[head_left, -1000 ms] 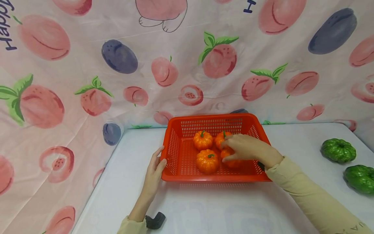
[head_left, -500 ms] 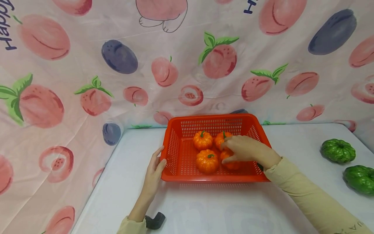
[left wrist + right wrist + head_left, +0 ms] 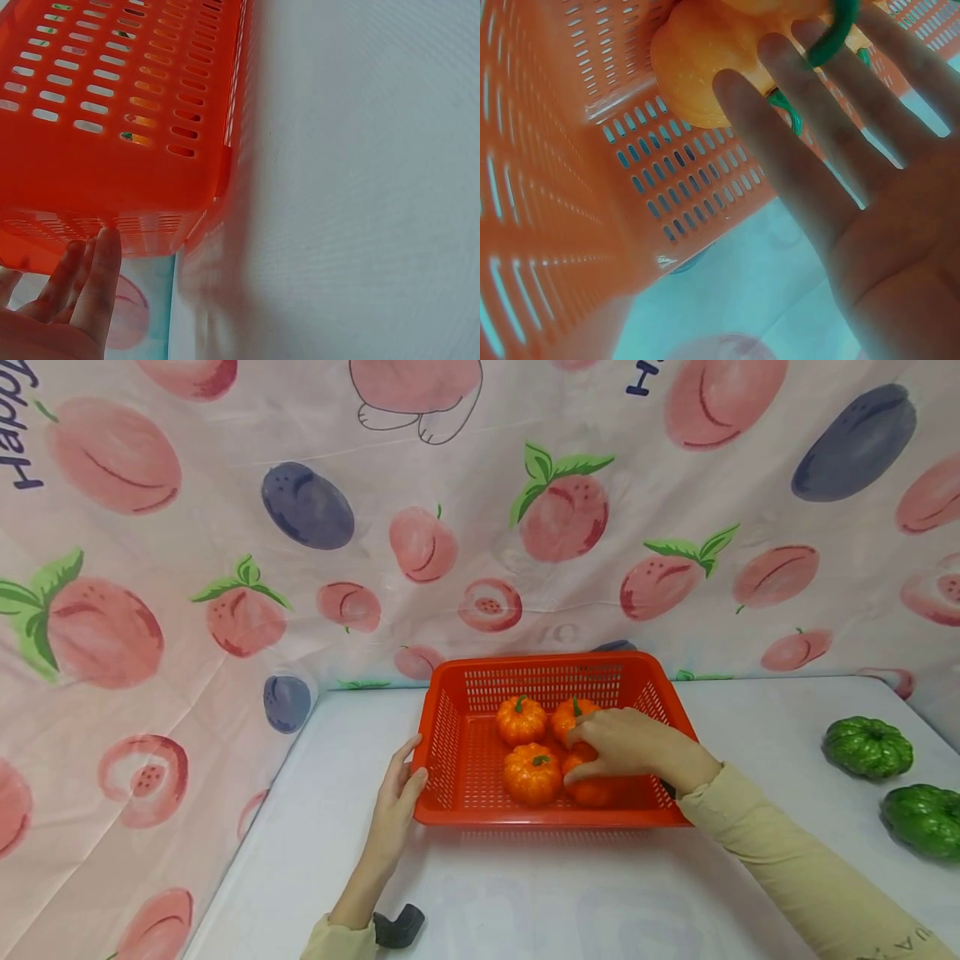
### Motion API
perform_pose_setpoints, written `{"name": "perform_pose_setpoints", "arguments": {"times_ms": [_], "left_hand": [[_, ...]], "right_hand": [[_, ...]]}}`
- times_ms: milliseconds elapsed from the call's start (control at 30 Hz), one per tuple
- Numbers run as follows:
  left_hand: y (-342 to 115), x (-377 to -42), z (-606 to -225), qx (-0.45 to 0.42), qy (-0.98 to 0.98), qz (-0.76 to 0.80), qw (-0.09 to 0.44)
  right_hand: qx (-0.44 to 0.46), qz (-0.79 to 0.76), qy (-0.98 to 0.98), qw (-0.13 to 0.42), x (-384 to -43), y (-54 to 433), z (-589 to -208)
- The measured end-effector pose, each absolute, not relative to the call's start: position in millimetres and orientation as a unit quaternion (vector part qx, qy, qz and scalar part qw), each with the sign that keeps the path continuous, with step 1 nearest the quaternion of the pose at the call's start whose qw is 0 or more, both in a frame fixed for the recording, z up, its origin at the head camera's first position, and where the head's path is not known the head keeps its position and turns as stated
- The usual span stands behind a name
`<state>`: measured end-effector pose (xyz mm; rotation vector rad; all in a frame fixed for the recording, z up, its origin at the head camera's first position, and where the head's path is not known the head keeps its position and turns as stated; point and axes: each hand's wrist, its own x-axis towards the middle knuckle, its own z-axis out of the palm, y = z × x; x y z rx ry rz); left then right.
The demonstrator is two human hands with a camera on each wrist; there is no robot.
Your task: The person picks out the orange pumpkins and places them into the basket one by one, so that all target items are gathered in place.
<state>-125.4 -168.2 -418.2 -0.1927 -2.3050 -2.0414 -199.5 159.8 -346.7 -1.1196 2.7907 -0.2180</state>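
Note:
A red plastic basket [image 3: 468,817] holds several small orange pumpkins, among them a back left pumpkin [image 3: 521,720], a front left pumpkin [image 3: 532,774] and a back right pumpkin [image 3: 567,718]. My right hand [image 3: 626,742] reaches in over the front right pumpkin [image 3: 588,789] and partly covers it. In the right wrist view its fingers [image 3: 795,157] are spread and fairly straight, fingertips at an orange pumpkin [image 3: 690,67] with a green stem. My left hand [image 3: 395,795] touches the basket's left side, its straight fingers [image 3: 101,277] lying against the outer wall.
Two green pumpkin-shaped vegetables, one farther back [image 3: 868,747] and one nearer [image 3: 926,820], lie on the white table [image 3: 540,893] at the right. A fruit-print cloth [image 3: 480,568] hangs behind. By my left wrist is a black curved piece [image 3: 400,927].
The front right pumpkin has shifted slightly left and toward me, and my right hand has moved a little with it. My left hand and the basket have stayed put.

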Motion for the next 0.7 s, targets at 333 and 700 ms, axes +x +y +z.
{"name": "perform_pose_setpoints", "arguments": {"times_ms": [333,700], "left_hand": [[-168.6,-126.3,-415.5,-0.062,-0.744,-0.665,0.030],[-169.7,-126.1,-415.3,-0.056,-0.749,-0.660,0.020]], "right_hand": [[-0.372,-0.066,0.924,0.054,-200.9,159.0,-344.3],[-0.373,-0.060,0.924,0.064,-198.3,160.0,-341.4]]}}
